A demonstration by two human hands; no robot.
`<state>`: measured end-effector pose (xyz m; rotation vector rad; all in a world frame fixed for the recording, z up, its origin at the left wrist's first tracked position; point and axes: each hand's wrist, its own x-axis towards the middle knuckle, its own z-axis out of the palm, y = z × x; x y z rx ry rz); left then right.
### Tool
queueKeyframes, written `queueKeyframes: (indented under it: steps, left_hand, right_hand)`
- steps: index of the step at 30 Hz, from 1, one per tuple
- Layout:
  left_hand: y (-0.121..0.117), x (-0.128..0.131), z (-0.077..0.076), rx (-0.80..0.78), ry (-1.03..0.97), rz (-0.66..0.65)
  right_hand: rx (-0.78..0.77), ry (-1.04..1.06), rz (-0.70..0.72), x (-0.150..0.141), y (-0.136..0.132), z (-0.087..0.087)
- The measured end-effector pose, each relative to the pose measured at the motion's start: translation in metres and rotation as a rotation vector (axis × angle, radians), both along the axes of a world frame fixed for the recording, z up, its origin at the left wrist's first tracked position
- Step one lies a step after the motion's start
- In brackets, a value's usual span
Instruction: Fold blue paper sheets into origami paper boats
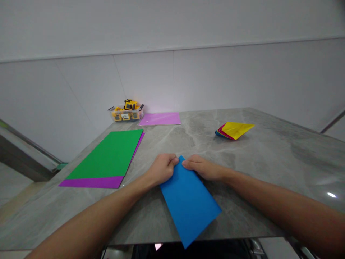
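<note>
A blue sheet of paper (188,201), folded into a long strip, lies slantwise on the grey marble table (269,158), its near corner hanging over the front edge. My left hand (161,168) pinches the strip's far corner from the left, fingers curled. My right hand (202,167) presses and pinches the same far corner from the right, fingertips meeting the left hand's.
A green sheet on a purple sheet (107,158) lies to the left. A pink sheet (160,118) and a clear box of yellow toy vehicles (126,111) sit at the back by the wall. Folded yellow, red and blue paper pieces (234,130) rest at the right.
</note>
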<state>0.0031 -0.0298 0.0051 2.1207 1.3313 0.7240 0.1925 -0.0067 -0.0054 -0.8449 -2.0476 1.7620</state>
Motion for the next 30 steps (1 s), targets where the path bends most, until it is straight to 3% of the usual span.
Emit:
queueKeyframes:
  steps: [6,13,16,19,23,26,30]
  left_hand:
    - [0.002,-0.002,0.006,0.1,0.055,0.116]
    - [0.004,-0.004,0.002,0.086,0.015,0.042]
    - [0.007,-0.005,0.001,-0.014,-0.123,0.009]
    - [0.01,-0.009,0.002,-0.264,-0.314,-0.038]
    - [0.011,-0.012,0.006,-0.544,-0.632,0.052]
    - [0.008,-0.011,0.008,-0.608,-0.873,0.033]
    - [0.003,-0.007,0.01,-0.591,-0.999,-0.053]
  right_hand:
    - [0.04,0.018,-0.158,-0.006,-0.001,0.002]
    - [0.067,0.023,-0.101,-0.002,-0.001,0.001]
    - [0.032,0.029,-0.086,0.0,-0.002,0.002]
    - [0.006,0.024,-0.11,0.004,0.0,0.004]
    - [-0.02,0.143,-0.306,0.013,0.008,0.004]
    - [0.004,0.273,-0.529,0.017,0.013,0.003]
    - [0.031,0.344,-0.615,0.017,0.014,0.002]
